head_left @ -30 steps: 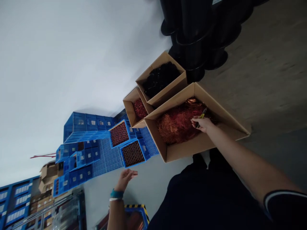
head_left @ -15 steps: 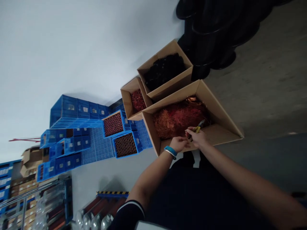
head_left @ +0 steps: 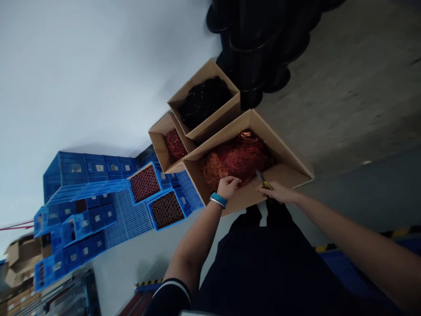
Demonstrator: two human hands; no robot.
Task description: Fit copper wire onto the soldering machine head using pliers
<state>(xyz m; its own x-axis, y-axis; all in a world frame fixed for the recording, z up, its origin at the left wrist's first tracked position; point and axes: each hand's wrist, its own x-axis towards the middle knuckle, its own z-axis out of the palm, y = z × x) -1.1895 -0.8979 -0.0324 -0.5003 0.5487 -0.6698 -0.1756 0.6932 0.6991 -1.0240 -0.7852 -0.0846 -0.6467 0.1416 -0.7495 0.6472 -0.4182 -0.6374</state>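
My right hand (head_left: pixel 279 192) grips cutting pliers (head_left: pixel 264 180) with yellow and black handles, their jaws pointing up and left over the near wall of a cardboard box (head_left: pixel 289 169). My left hand (head_left: pixel 228 186), with a teal and a white band at the wrist, is over the box's near left part. Its fingers are bent together, and anything between them is too small to make out. Inside the box lies a tangled heap of reddish copper wire (head_left: pixel 235 153), just beyond both hands.
Behind stand a box of black pieces (head_left: pixel 205 100) and a smaller box of red bits (head_left: pixel 175 144). Blue crates (head_left: pixel 166 210) of small round parts rest on a blue pallet (head_left: pixel 128 215) at left. Black flanged spools (head_left: pixel 253 48) stand at the back right.
My hands have moved apart: the left hand is farther left, the right hand with the pliers is nearer the box's front wall. The whole view has shifted, with the boxes now farther left.
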